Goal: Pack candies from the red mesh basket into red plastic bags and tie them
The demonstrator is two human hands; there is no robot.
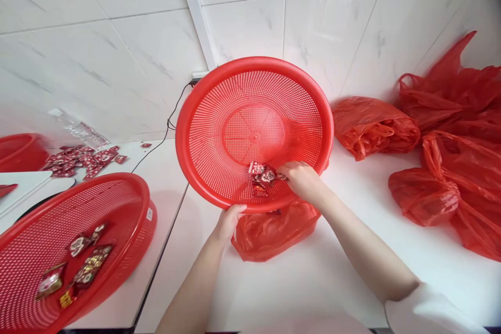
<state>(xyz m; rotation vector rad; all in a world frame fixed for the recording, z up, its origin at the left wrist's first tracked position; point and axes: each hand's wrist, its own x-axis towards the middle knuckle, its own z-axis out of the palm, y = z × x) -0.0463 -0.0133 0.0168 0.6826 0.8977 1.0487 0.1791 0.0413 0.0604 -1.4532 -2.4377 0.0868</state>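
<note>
A round red plastic mesh basket (183,138) is tilted toward me at the centre. My left hand (227,225) grips its near rim, the thumb over the edge and the other fingers hidden beneath. Reaching inside over the right side, my right hand (300,178) has its fingers pinched on a small wrapped candy (280,176). Beside those fingertips, a few more dark red and white wrapped candies (266,175) rest at the basket's lower side. Below the near rim lies an open red plastic bag (276,242), partly covered by the basket.
At left, another red basket (146,203) holds several packaged sweets. Behind it, small red packets (70,160) are heaped near a clear plastic package (88,133). Red plastic bags (426,193) crowd the right side. A black cable (169,120) runs along the tiled wall.
</note>
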